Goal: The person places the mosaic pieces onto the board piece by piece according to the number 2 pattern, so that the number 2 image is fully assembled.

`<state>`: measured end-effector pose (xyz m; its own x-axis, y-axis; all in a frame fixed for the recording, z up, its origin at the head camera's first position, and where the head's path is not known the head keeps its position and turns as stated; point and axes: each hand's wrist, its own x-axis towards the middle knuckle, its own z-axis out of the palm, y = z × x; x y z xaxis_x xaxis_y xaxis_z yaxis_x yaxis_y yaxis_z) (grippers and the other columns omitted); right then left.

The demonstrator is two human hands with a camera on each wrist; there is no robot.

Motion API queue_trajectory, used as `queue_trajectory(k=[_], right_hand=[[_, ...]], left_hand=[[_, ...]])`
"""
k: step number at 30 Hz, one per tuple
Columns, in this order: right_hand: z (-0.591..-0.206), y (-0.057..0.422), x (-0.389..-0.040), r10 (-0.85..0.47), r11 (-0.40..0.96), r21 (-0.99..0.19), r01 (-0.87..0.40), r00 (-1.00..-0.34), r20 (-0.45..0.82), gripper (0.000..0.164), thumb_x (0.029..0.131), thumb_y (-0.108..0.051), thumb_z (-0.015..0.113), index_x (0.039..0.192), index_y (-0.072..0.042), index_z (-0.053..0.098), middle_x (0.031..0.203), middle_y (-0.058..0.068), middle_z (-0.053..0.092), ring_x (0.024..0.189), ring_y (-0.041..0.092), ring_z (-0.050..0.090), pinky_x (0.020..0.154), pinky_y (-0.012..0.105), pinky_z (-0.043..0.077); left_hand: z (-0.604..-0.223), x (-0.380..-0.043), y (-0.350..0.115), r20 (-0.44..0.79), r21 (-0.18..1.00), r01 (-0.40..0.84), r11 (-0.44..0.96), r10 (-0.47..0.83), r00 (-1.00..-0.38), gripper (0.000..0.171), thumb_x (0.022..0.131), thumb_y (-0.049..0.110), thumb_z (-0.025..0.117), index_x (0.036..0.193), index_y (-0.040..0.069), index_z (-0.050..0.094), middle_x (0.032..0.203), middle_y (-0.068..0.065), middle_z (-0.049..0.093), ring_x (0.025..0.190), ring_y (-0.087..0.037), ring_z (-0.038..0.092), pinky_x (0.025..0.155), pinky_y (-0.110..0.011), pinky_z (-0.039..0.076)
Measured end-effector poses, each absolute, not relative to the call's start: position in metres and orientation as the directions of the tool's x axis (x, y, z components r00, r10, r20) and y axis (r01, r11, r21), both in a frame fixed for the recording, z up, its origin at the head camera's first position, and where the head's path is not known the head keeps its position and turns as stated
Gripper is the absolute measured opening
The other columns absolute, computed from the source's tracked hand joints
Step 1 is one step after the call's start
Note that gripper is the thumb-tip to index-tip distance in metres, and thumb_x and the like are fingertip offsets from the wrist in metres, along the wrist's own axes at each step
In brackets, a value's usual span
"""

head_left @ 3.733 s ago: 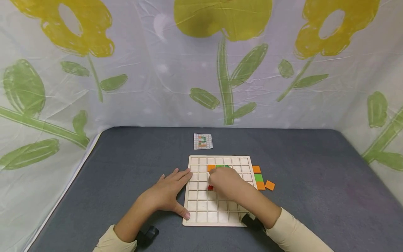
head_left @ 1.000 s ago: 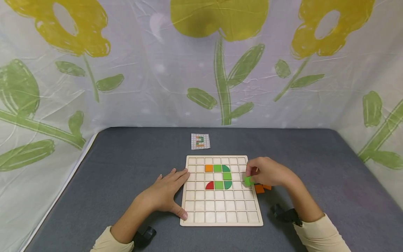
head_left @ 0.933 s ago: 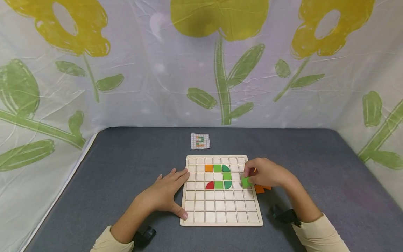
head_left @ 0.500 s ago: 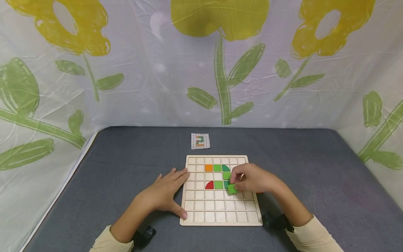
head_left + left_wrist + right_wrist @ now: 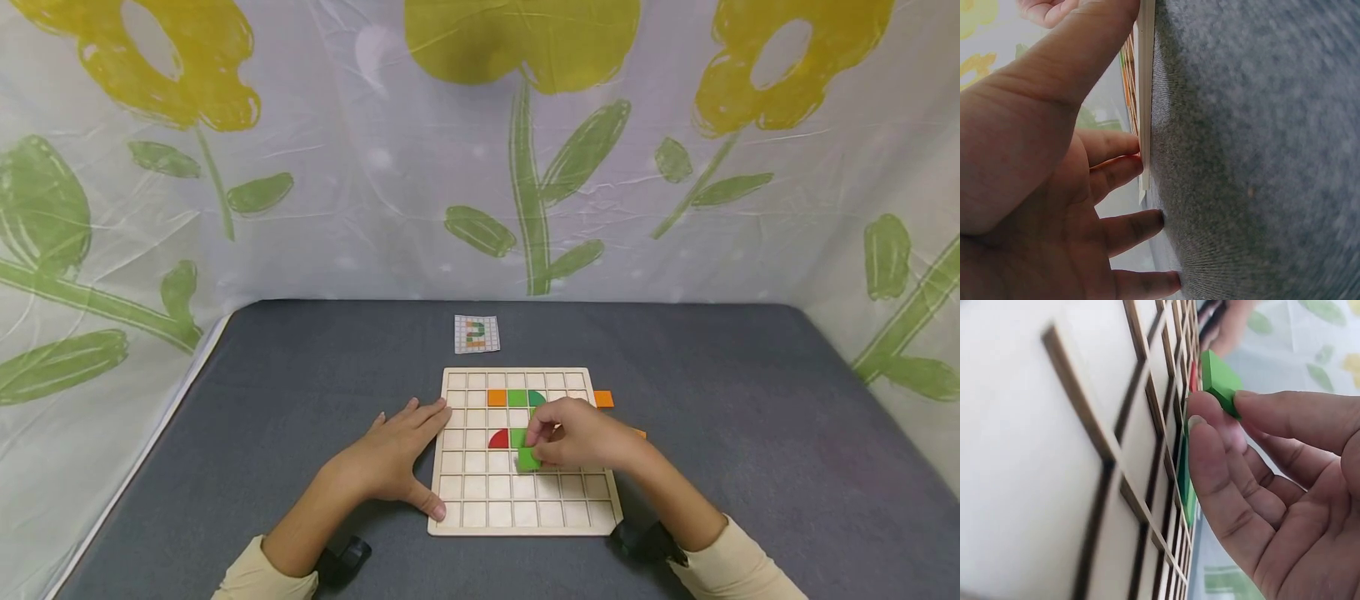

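My left hand (image 5: 401, 462) rests with spread fingers along the left edge of a wooden grid board (image 5: 480, 487). Between thumb and fingertips, my right hand (image 5: 581, 435) pinches a green square tile (image 5: 528, 461). That tile is tilted close over the cells in the right wrist view. In the board's upper row sit an orange square tile (image 5: 497, 398), a green square (image 5: 517, 398) and a dark green quarter-round tile (image 5: 537, 397). Lower down lie a red quarter-round tile (image 5: 500, 439) and another green square (image 5: 517, 437). My right hand covers the tiles beside them.
Behind the board lies a small printed card (image 5: 476, 334) with a coloured grid pattern. An orange tile (image 5: 603, 399) is by the board's right edge, and part of another orange tile (image 5: 641, 433) shows past my right wrist. A flower-print curtain (image 5: 337, 208) hangs behind the table.
My right hand went from the board to the tiles on the right, took hold of the green square tile and carried it left over the grid. My left hand has stayed in place.
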<state>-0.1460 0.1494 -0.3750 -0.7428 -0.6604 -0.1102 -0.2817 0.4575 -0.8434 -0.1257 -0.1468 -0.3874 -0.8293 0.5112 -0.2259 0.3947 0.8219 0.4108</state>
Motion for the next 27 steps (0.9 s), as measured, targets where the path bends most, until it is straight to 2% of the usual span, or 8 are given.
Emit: queue_trajectory(k=[6, 13, 22, 27], right_hand=[[-0.381, 0.138, -0.140, -0.632, 0.443, -0.869, -0.219, -0.764, -0.130, 0.014, 0.086, 0.010, 0.066, 0.085, -0.003, 0.067, 0.076, 0.003, 0.065, 0.066, 0.018, 0.066, 0.063, 0.029, 0.056], [-0.387, 0.128, -0.139, -0.599, 0.452, -0.857, -0.249, -0.797, -0.085, 0.007, 0.088, 0.005, 0.069, 0.086, -0.002, 0.067, 0.078, 0.001, 0.064, 0.067, 0.017, 0.066, 0.064, 0.027, 0.056], [-0.386, 0.125, -0.137, -0.596, 0.496, -0.816, -0.295, -0.800, -0.073, 0.008, 0.087, 0.002, 0.072, 0.090, -0.005, 0.072, 0.085, -0.004, 0.068, 0.075, 0.012, 0.062, 0.070, 0.027, 0.052], [-0.385, 0.125, -0.136, -0.605, 0.479, -0.827, -0.294, -0.793, -0.068, 0.009, 0.087, 0.001, 0.072, 0.094, -0.004, 0.073, 0.089, -0.002, 0.069, 0.078, 0.012, 0.063, 0.072, 0.027, 0.052]], left_hand=[[-0.388, -0.126, -0.147, -0.228, 0.410, 0.395, 0.822, 0.511, -0.829, 0.130, 0.053, 0.063, 0.090, 0.156, 0.007, 0.035, 0.163, -0.010, 0.028, 0.148, -0.042, 0.020, 0.106, -0.074, 0.019], [-0.389, -0.127, -0.147, -0.226, 0.407, 0.393, 0.825, 0.508, -0.831, 0.130, 0.052, 0.063, 0.091, 0.156, 0.008, 0.036, 0.163, -0.009, 0.028, 0.148, -0.041, 0.019, 0.107, -0.074, 0.018], [-0.388, -0.126, -0.146, -0.225, 0.415, 0.391, 0.821, 0.509, -0.831, 0.129, 0.053, 0.062, 0.091, 0.156, 0.008, 0.036, 0.162, -0.010, 0.028, 0.148, -0.042, 0.020, 0.106, -0.075, 0.019], [-0.387, -0.126, -0.146, -0.229, 0.405, 0.393, 0.825, 0.508, -0.830, 0.129, 0.053, 0.063, 0.090, 0.156, 0.008, 0.036, 0.162, -0.010, 0.028, 0.148, -0.042, 0.020, 0.106, -0.075, 0.019]])
